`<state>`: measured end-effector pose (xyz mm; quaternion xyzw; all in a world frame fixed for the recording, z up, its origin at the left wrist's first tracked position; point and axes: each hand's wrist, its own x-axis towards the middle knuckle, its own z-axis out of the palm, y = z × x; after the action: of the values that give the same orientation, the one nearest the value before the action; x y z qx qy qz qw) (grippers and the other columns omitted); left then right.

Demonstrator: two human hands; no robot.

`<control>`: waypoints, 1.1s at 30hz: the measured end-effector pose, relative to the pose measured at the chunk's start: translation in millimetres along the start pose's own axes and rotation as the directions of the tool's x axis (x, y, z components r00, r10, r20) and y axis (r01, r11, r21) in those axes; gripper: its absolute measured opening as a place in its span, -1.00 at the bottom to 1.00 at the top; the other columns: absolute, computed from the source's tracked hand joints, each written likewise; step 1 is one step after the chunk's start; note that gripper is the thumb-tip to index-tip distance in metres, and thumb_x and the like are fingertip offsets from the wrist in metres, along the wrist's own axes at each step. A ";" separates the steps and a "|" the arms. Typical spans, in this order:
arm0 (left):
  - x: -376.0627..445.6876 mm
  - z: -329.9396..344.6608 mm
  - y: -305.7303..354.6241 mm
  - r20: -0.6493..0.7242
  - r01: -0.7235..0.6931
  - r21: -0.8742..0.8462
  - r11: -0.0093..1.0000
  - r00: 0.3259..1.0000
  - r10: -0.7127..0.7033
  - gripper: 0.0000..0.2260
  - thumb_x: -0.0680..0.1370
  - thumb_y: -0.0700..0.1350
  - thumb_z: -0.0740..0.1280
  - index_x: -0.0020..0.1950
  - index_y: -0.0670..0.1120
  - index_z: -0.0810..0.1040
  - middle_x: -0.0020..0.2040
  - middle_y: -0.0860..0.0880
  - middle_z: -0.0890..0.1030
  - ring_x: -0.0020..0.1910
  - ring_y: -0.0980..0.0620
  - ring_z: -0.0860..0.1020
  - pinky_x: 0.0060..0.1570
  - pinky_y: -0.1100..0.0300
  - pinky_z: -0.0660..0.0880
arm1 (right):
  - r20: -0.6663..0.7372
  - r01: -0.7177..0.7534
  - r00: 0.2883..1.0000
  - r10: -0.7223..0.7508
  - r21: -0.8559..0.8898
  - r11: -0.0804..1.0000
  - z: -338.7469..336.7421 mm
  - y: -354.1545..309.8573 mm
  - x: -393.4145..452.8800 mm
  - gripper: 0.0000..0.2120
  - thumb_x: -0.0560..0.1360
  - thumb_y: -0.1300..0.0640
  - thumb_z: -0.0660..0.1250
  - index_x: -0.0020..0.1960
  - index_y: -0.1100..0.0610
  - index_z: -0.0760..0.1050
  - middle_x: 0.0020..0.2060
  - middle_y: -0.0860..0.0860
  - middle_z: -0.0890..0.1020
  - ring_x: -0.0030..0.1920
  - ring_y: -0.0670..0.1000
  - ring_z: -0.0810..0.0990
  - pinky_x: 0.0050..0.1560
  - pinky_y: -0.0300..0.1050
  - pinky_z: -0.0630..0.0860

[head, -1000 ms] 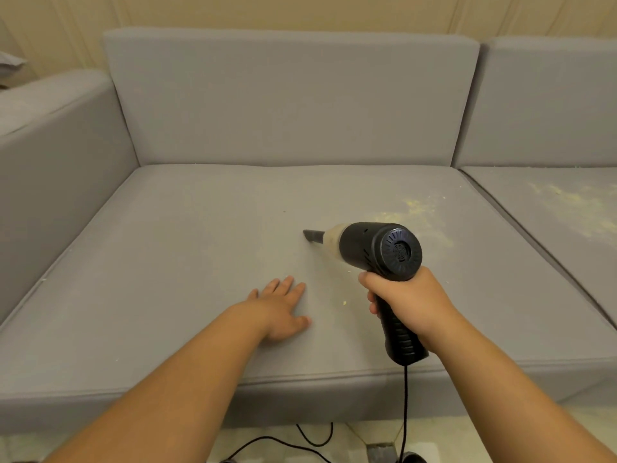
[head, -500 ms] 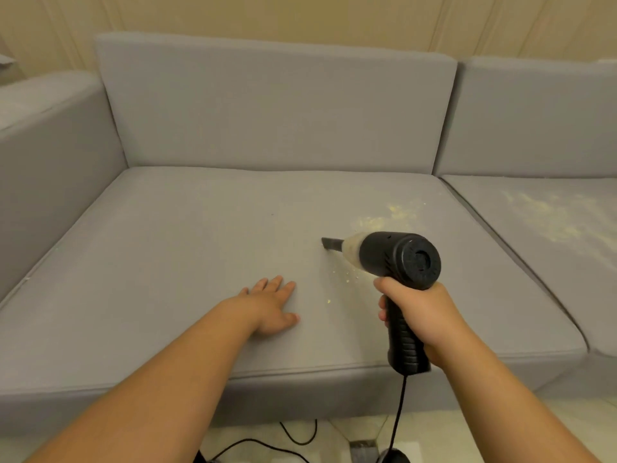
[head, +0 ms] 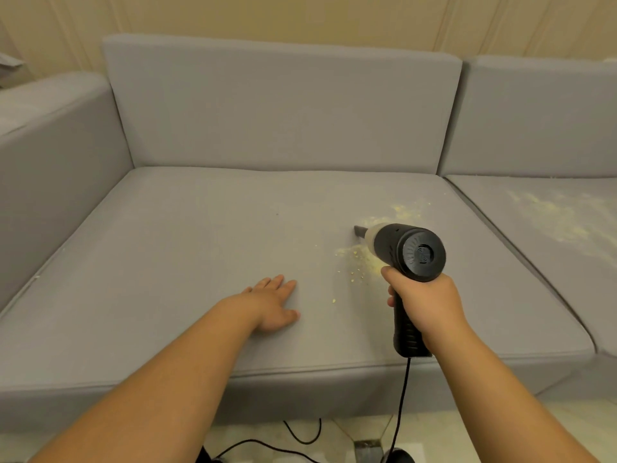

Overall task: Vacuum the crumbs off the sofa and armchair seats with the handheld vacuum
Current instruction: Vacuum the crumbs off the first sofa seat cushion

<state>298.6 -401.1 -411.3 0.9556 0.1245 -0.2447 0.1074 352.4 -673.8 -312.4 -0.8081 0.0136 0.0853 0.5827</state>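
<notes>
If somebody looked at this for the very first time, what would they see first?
Probably the black handheld vacuum, gripped by the right hand, with its nozzle pointing at the grey sofa seat. Next, the yellow crumbs scattered beside and beyond the nozzle, and a bigger crumb patch on the neighbouring seat to the right. The left hand lies flat on the cushion.

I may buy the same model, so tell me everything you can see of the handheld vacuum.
The handheld vacuum is pistol-shaped: a black, plastic-looking barrel with a round ribbed rear cap facing the camera, a pale section behind a short dark nozzle, and a ribbed black handle pointing down. A black cord leaves the handle's base toward the floor. The right hand grips the handle. The nozzle points away and left, low over the grey seat cushion, among yellow crumbs; whether it touches cannot be told.
</notes>
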 end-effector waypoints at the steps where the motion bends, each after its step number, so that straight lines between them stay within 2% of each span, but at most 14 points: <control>1: 0.2 -0.1 0.7 0.000 0.000 -0.001 1.000 1.000 0.000 -0.26 0.64 0.31 0.12 0.69 0.13 -0.19 0.70 0.01 -0.19 0.67 -0.08 -0.14 0.62 -0.13 -0.04 | -0.028 0.004 1.000 -0.003 0.017 1.000 -0.9 -1.0 1.1 -0.80 0.46 0.10 0.53 -0.05 0.23 0.64 -0.26 0.20 0.70 -0.35 0.01 0.68 -0.14 0.01 0.61; 4: -0.6 -0.7 2.5 0.004 -0.002 -0.010 1.000 1.000 0.002 -0.26 0.64 0.30 0.12 0.69 0.14 -0.19 0.70 0.02 -0.20 0.67 -0.08 -0.15 0.62 -0.14 -0.05 | -0.080 0.005 0.997 0.000 0.069 0.998 -7.8 -4.6 6.6 -0.81 0.47 0.09 0.54 -0.01 0.17 0.65 -0.20 0.21 0.73 -0.30 0.05 0.70 -0.08 0.05 0.64; 9: -2.6 -1.8 1.6 0.011 -0.010 -0.011 1.000 1.000 0.010 -0.25 0.64 0.32 0.13 0.69 0.15 -0.19 0.70 0.02 -0.20 0.67 -0.07 -0.16 0.62 -0.13 -0.07 | 0.011 -0.073 0.997 0.072 0.137 0.988 -10.3 -1.4 12.1 -0.79 0.49 0.10 0.55 0.06 0.16 0.65 -0.25 0.14 0.69 -0.28 0.10 0.68 0.05 0.21 0.68; 14: -0.3 -0.9 1.9 0.012 -0.005 -0.009 1.000 1.000 0.005 -0.25 0.63 0.33 0.13 0.68 0.17 -0.19 0.70 0.03 -0.20 0.67 -0.07 -0.16 0.62 -0.14 -0.07 | 0.007 -0.062 0.998 0.061 0.119 0.991 -6.8 -0.4 12.7 -0.79 0.48 0.10 0.55 0.04 0.17 0.64 -0.26 0.13 0.69 -0.30 0.08 0.67 -0.03 0.13 0.66; 19: -1.2 0.1 0.5 0.013 -0.003 -0.008 1.000 1.000 0.003 -0.26 0.63 0.31 0.13 0.69 0.16 -0.19 0.70 0.03 -0.20 0.67 -0.07 -0.16 0.62 -0.13 -0.07 | 0.021 -0.044 0.999 0.042 0.082 0.996 -4.3 0.9 11.9 -0.80 0.48 0.10 0.55 0.01 0.20 0.64 -0.27 0.13 0.69 -0.30 0.08 0.68 0.02 0.19 0.68; 24: -5.1 -3.1 0.0 0.021 -0.003 -0.003 1.000 1.000 0.004 -0.26 0.64 0.31 0.13 0.69 0.16 -0.19 0.69 0.02 -0.21 0.67 -0.07 -0.17 0.62 -0.11 -0.08 | 0.143 -0.046 0.989 0.036 0.069 0.997 2.0 -2.1 -5.4 -0.86 0.49 0.12 0.53 -0.06 0.19 0.65 -0.31 0.11 0.69 -0.28 0.08 0.68 -0.05 0.14 0.66; 28: -16.3 -1.3 -5.3 0.019 0.018 0.005 1.000 1.000 -0.018 -0.26 0.63 0.32 0.13 0.68 0.18 -0.18 0.70 0.01 -0.21 0.67 -0.08 -0.16 0.62 -0.12 -0.08 | 0.236 -0.008 0.972 0.007 0.004 1.000 9.1 -0.3 -29.9 -0.74 0.49 0.13 0.52 -0.03 0.35 0.64 -0.31 0.20 0.69 -0.29 0.09 0.66 -0.02 0.19 0.67; 30: -24.5 0.8 -12.4 0.025 0.036 -0.009 0.999 0.999 -0.036 -0.27 0.64 0.32 0.13 0.68 0.18 -0.19 0.69 0.02 -0.22 0.67 -0.08 -0.17 0.62 -0.12 -0.09 | 0.275 0.019 0.961 -0.009 -0.033 0.999 12.4 1.6 -41.2 -0.72 0.48 0.12 0.52 -0.08 0.36 0.63 -0.28 0.24 0.71 -0.28 0.12 0.66 0.02 0.24 0.67; 33: -40.0 3.9 -29.6 0.013 0.101 -0.030 0.994 0.995 -0.101 -0.29 0.64 0.33 0.09 0.68 0.20 -0.19 0.69 0.02 -0.24 0.67 -0.07 -0.18 0.62 -0.15 -0.08 | 0.347 0.042 0.938 -0.023 -0.046 0.998 19.8 0.4 -56.7 -0.72 0.49 0.13 0.51 -0.05 0.38 0.62 -0.26 0.26 0.70 -0.29 0.09 0.66 0.01 0.21 0.67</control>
<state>254.3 -381.6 -399.1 0.9449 0.1756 -0.2535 0.1101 294.1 -659.7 -310.1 -0.7957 -0.1046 0.2166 0.5559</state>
